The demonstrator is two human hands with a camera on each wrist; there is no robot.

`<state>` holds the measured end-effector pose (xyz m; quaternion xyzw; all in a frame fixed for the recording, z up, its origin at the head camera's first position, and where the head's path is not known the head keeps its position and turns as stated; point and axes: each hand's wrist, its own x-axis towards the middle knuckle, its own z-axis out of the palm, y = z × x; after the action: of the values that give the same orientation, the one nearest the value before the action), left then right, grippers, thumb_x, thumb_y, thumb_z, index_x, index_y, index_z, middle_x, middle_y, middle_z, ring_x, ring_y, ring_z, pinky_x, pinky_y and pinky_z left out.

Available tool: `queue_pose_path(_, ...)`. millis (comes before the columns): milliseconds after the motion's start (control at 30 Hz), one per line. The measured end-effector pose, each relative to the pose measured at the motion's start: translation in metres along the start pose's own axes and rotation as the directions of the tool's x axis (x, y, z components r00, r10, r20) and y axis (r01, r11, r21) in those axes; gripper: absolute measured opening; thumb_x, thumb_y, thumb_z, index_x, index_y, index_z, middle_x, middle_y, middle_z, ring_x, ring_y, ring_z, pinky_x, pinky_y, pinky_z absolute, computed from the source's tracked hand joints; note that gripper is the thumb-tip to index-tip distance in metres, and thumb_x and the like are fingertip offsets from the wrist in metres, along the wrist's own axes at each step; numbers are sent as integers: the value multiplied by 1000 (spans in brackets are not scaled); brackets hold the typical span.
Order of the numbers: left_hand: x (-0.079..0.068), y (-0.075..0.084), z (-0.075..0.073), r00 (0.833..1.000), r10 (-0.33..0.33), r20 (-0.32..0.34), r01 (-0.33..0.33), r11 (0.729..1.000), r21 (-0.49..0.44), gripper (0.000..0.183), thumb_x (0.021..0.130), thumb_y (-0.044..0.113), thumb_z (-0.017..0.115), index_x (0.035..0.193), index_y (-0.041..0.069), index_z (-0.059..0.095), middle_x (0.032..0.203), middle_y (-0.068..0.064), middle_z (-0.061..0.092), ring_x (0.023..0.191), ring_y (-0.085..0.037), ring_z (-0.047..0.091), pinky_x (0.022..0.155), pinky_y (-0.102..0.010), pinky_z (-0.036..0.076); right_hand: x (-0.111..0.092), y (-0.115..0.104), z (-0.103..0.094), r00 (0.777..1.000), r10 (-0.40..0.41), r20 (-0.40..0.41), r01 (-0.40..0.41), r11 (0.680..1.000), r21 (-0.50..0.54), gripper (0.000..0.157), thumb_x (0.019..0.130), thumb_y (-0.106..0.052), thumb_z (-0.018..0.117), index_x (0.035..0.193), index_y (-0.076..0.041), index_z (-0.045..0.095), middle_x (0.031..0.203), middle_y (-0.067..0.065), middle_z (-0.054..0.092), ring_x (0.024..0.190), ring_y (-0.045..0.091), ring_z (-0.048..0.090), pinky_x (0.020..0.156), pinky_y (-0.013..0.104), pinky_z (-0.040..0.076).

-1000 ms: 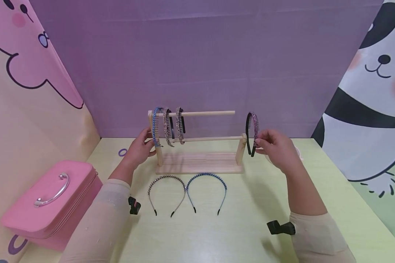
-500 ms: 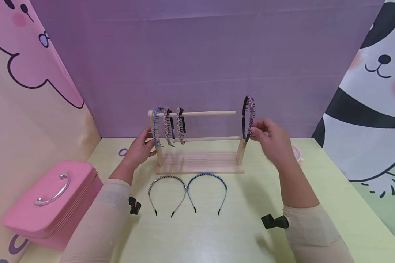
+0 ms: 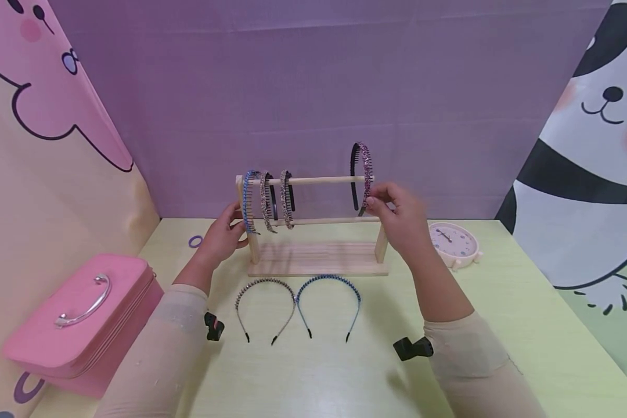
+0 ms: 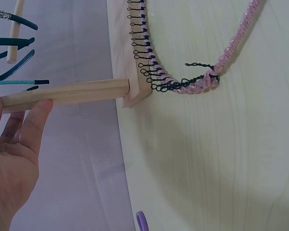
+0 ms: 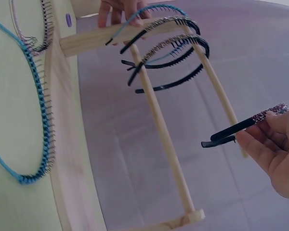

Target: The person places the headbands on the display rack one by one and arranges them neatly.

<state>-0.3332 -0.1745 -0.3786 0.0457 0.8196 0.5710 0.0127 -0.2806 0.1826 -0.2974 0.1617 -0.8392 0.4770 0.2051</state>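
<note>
My right hand (image 3: 399,217) pinches a purple glitter headband (image 3: 367,168) by its lower end. The band stands upright around the free right end of the upper rod of a wooden rack (image 3: 319,259). In the right wrist view its black ends (image 5: 231,131) point past that rod. My left hand (image 3: 222,235) grips the rack's left post (image 4: 77,92), thumb and fingers on either side. Near that post, a blue headband (image 3: 247,200) and two glittery silver headbands (image 3: 265,203) hang over the rods.
On the table in front of the rack lie a pinkish beaded headband (image 3: 266,281) and a blue one (image 3: 328,277). A pink case (image 3: 83,313) with a silver handle stands at left. A pink clock (image 3: 456,242) lies behind my right forearm.
My right hand has raised the purple headband and carried it left, from beyond the rack's right side to around the upper rod's end. My left hand has stayed on the post.
</note>
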Motion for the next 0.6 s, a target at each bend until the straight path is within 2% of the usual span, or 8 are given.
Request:
queue_pose_path(133, -1, -1, 0, 1000, 1, 2, -1, 1000, 0, 53, 105, 22, 45, 153, 36, 26, 145, -7, 43, 133, -31, 49, 97, -46, 55, 1, -1, 16, 999, -19, 38, 18, 999, 39, 18, 97, -14, 62, 108, 0, 62, 98, 14, 64, 91, 24, 67, 81, 20, 59)
queue_pose_path(300, -1, -2, 0, 1000, 8, 0, -8, 1000, -6, 53, 105, 21, 46, 153, 36, 27, 145, -7, 44, 131, -30, 49, 96, -45, 55, 1, -6, 35, 997, -50, 61, 47, 998, 48, 15, 96, -13, 63, 106, -2, 63, 97, 11, 65, 91, 21, 67, 80, 24, 61)
queue_pose_path(433, -1, -3, 0, 999, 36, -2, -36, 999, -11, 52, 105, 19, 45, 152, 35, 29, 143, -8, 46, 131, -29, 50, 95, -44, 56, 2, -7, 48, 993, -98, 64, 98, 995, 12, 12, 96, -14, 63, 103, -4, 64, 95, 9, 66, 90, 20, 66, 80, 33, 62)
queue_pose_path(600, -2, -2, 1, 999, 53, -1, -53, 999, -1, 51, 106, 18, 44, 151, 36, 30, 142, -8, 47, 131, -28, 50, 94, -45, 56, 3, -6, 61, 988, -120, 98, 124, 992, -26, 11, 98, -17, 61, 102, -8, 64, 93, 6, 65, 89, 18, 63, 78, 38, 60)
